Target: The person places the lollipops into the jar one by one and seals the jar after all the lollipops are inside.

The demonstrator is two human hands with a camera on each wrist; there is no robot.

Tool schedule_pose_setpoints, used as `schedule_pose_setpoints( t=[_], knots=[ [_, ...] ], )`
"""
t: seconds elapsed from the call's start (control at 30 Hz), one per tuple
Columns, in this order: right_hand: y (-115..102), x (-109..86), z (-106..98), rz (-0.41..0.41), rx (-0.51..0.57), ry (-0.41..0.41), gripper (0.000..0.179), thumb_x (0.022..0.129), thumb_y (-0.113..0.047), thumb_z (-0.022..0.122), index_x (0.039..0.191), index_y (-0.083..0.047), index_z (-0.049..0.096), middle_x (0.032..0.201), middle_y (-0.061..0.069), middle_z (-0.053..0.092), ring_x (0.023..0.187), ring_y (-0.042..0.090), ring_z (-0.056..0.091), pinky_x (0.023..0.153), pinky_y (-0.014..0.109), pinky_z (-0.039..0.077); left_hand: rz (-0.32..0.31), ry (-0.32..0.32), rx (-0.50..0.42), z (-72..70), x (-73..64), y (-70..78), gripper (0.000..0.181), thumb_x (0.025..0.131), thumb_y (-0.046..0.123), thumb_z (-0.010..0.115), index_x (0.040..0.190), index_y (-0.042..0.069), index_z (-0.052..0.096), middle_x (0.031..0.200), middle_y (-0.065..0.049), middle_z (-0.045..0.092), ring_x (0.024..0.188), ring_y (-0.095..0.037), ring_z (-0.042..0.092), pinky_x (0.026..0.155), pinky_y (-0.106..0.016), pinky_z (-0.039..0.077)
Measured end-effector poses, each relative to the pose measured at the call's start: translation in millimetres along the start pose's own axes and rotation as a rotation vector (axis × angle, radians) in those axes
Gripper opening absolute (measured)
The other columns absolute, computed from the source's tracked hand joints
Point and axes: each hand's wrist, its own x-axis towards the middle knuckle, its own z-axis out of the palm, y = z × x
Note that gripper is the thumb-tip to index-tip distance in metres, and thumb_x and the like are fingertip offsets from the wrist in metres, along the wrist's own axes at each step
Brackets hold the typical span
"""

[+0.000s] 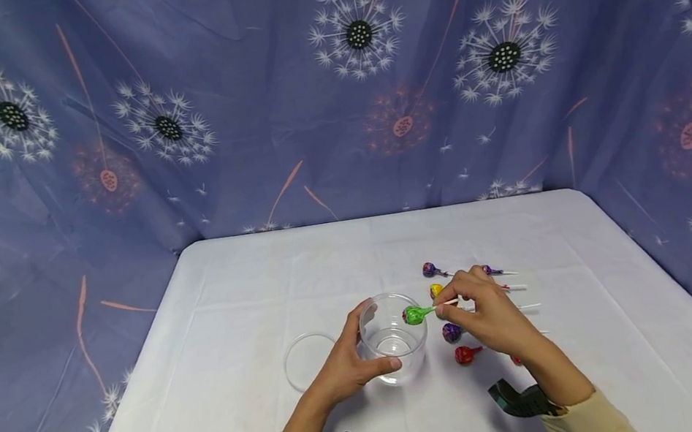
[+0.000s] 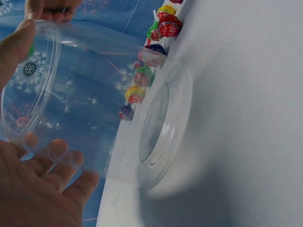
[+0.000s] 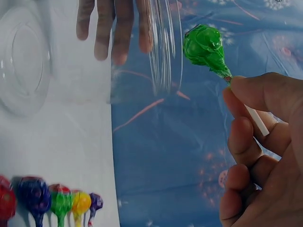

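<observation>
In the head view, my left hand (image 1: 344,370) grips a clear plastic jar (image 1: 401,369), fingers on one side and thumb on the other. The jar's mouth faces up, and nothing shows inside it. My right hand (image 1: 492,312) pinches the white stick of a green-wrapped lollipop (image 1: 414,315) between thumb and fingers. That candy head is at the jar's mouth, over its right side in the head view. The right wrist view shows the green lollipop (image 3: 204,46) apart from the jar's rim (image 3: 163,52). Whether the jar's base touches the table cannot be told.
Several wrapped lollipops lie right of the jar, among them a purple one (image 1: 452,332), a red one (image 1: 465,355) and a yellow one (image 1: 436,290), partly under my right hand. A clear round lid (image 1: 286,369) lies left of the jar on the white-covered table (image 1: 236,379). Patterned curtains surround the table.
</observation>
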Motion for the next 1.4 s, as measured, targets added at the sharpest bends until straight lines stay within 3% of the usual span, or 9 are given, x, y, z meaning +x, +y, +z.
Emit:
schedule_pose_setpoints(
  t=[0.37, 0.63, 0.77, 1.0, 1.23, 1.4],
  knots=[
    [-10, 17.8, 19, -0.084, 0.011, -0.032, 0.014, 0.08, -0.013, 0.073, 0.082, -0.027, 0.068, 0.08, -0.013, 0.057, 0.079, 0.012, 0.044, 0.072, 0.027, 0.035, -0.008, -0.013, 0.012, -0.6, -0.1, 1.4, 0.096, 0.074, 0.036, 0.08, 0.148, 0.031, 0.019, 0.151, -0.002, 0.033, 0.137, -0.034, 0.036, 0.111, -0.054, 0.029],
    [-15, 23.6, 31, -0.104, 0.009, -0.051, 0.015, 0.077, -0.012, 0.074, 0.08, -0.026, 0.068, 0.074, -0.015, 0.053, 0.079, 0.005, 0.039, 0.073, 0.029, 0.032, 0.005, -0.018, 0.003, -0.9, 0.2, 1.6, 0.096, 0.074, 0.035, 0.08, 0.148, 0.03, 0.019, 0.151, -0.007, 0.034, 0.135, -0.033, 0.039, 0.108, -0.05, 0.033],
    [-17, 25.8, 36, -0.114, -0.001, -0.065, 0.014, 0.076, -0.012, 0.073, 0.078, -0.025, 0.068, 0.073, -0.016, 0.052, 0.08, 0.01, 0.041, 0.077, 0.03, 0.03, 0.016, -0.023, -0.001, -1.1, 0.6, 0.8, 0.097, 0.074, 0.036, 0.079, 0.149, 0.027, 0.019, 0.151, -0.008, 0.034, 0.135, -0.034, 0.038, 0.107, -0.049, 0.033],
    [-18, 27.3, 44, -0.121, -0.022, -0.084, 0.017, 0.073, -0.01, 0.074, 0.074, -0.025, 0.066, 0.071, -0.016, 0.05, 0.079, 0.006, 0.036, 0.078, 0.03, 0.029, 0.016, -0.022, 0.005, -1.2, 0.8, -1.1, 0.095, 0.074, 0.037, 0.079, 0.147, 0.034, 0.019, 0.151, 0.0, 0.033, 0.135, -0.032, 0.038, 0.106, -0.048, 0.035],
    [-19, 27.7, 51, -0.128, -0.104, -0.095, 0.012, 0.073, -0.015, 0.075, 0.073, -0.024, 0.067, 0.072, -0.013, 0.052, 0.079, 0.006, 0.036, 0.075, 0.029, 0.029, 0.012, -0.028, 0.001, -0.7, 1.3, -1.5, 0.095, 0.075, 0.037, 0.079, 0.148, 0.031, 0.019, 0.151, -0.005, 0.033, 0.136, -0.031, 0.038, 0.106, -0.047, 0.035],
    [-21, 28.3, 55, -0.161, -0.209, -0.078, 0.011, 0.072, -0.019, 0.078, 0.072, -0.022, 0.068, 0.071, -0.01, 0.054, 0.077, 0.008, 0.035, 0.073, 0.028, 0.028, 0.006, -0.019, 0.023, -1.1, 0.9, -1.7, 0.095, 0.075, 0.037, 0.078, 0.149, 0.029, 0.019, 0.15, 0.0, 0.034, 0.135, -0.032, 0.039, 0.105, -0.047, 0.036]
  ],
)
